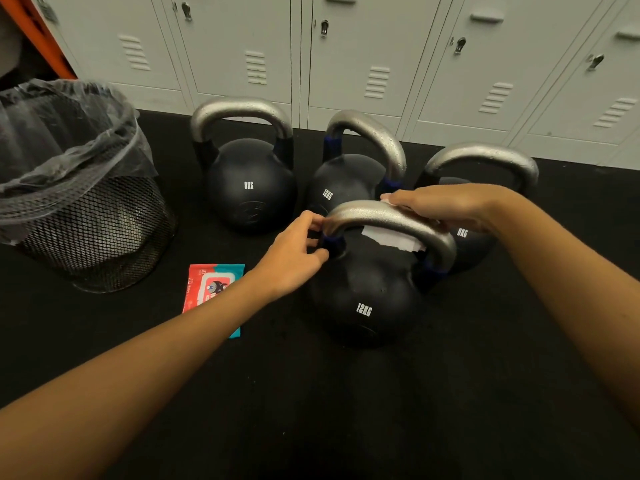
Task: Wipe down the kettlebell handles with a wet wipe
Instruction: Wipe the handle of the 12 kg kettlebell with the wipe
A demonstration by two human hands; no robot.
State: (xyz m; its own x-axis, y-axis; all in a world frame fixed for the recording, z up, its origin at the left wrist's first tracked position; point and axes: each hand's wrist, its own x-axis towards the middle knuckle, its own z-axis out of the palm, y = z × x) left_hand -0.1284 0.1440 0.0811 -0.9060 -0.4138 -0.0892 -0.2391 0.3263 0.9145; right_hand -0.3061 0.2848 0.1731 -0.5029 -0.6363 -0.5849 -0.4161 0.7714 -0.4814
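Observation:
Several black kettlebells with silver handles stand on the dark floor. The nearest one, marked 12KG (367, 299), has my left hand (294, 258) gripping the left base of its handle (388, 216). My right hand (446, 206) presses a white wet wipe (391, 239) over the top right of that handle; part of the wipe hangs below the bar. Behind it stand an 8KG kettlebell (251, 185), another 12KG kettlebell (346, 181) and an 8KG kettlebell (481, 168) partly hidden by my right arm.
A black mesh bin (90, 216) lined with a clear bag stands at the left. A red and teal wet-wipe pack (211, 289) lies on the floor under my left forearm. Grey lockers (381, 57) line the back wall.

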